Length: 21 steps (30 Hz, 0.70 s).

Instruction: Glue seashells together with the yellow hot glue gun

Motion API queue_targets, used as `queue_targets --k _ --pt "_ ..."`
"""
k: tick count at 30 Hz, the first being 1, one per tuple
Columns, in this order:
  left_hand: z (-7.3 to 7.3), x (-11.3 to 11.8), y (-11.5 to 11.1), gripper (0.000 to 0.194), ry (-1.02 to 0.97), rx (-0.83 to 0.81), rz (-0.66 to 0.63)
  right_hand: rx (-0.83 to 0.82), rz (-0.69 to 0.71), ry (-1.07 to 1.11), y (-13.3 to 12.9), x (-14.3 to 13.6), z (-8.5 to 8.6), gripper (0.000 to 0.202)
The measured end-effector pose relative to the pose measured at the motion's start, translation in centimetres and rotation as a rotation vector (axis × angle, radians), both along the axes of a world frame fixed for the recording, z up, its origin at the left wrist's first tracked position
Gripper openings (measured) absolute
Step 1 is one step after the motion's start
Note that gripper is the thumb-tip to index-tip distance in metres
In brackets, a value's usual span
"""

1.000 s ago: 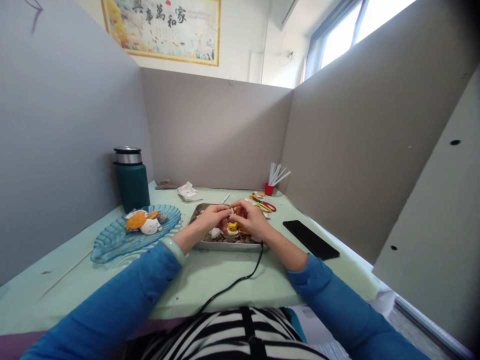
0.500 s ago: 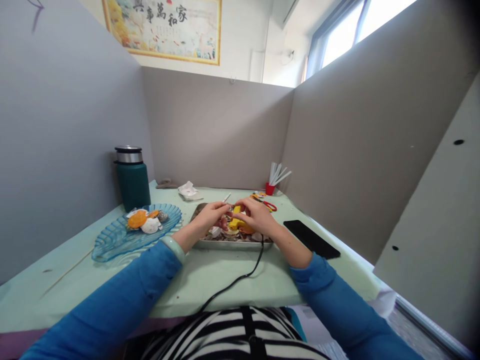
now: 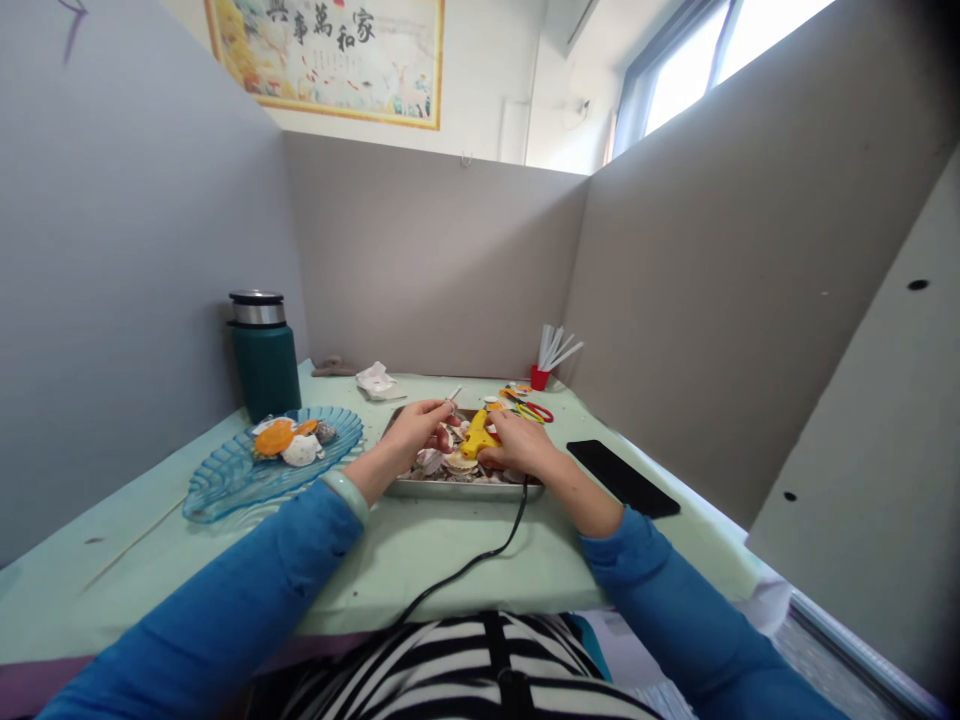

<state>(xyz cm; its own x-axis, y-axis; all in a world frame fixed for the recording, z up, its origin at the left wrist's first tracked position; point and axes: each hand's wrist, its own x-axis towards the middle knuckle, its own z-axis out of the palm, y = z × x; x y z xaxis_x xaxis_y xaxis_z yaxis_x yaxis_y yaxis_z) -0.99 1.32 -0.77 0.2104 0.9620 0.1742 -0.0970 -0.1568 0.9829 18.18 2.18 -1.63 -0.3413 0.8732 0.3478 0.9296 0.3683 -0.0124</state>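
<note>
Steady indistinct small piece [image 3: 453, 406] pinched in left grip [image 3: 423, 428]; steer squarely yellow plastic glue gun [image 3: 475, 437] against right grip [image 3: 519, 441] of unclear closure.

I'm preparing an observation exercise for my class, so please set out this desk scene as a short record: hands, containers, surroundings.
Left hand: over the metal tray, fingertips close together; any small item between them is unclear
Right hand: at the yellow glue gun, grip partly hidden
Tray contents: shells
Left side: blue plate bearing orange and white pieces; teal bottle behind it
Back right: red cup of white sticks
Right side: flat black object
</note>
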Motion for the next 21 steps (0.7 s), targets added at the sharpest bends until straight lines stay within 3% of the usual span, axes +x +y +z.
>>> queue_targets --k 3,8,12,15,17,21 --pt "0.1 0.0 -0.1 0.022 -0.009 -0.008 -0.005 -0.027 -0.069 -0.002 -0.3 -0.2 0.1 0.054" --pt "0.3 0.1 -0.3 0.021 -0.053 -0.018 -0.033 -0.038 -0.064 -0.042 -0.4 -0.2 0.1 0.039" --pt "0.4 0.1 -0.3 0.02 -0.064 -0.022 -0.031 -0.035 -0.054 0.085 0.2 0.2 0.2 0.033" --pt "0.5 0.1 -0.4 0.018 -0.074 -0.035 -0.035 0.0 0.011 0.347 0.7 0.6 0.5 0.032" --pt "0.5 0.1 -0.5 0.018 -0.086 -0.048 -0.04 -0.034 0.08 0.641 1.0 0.8 0.8 0.034" --pt "0.4 0.0 -0.3 0.017 -0.118 -0.064 -0.059 -0.366 0.341 1.278 1.2 0.9 1.5 0.039"
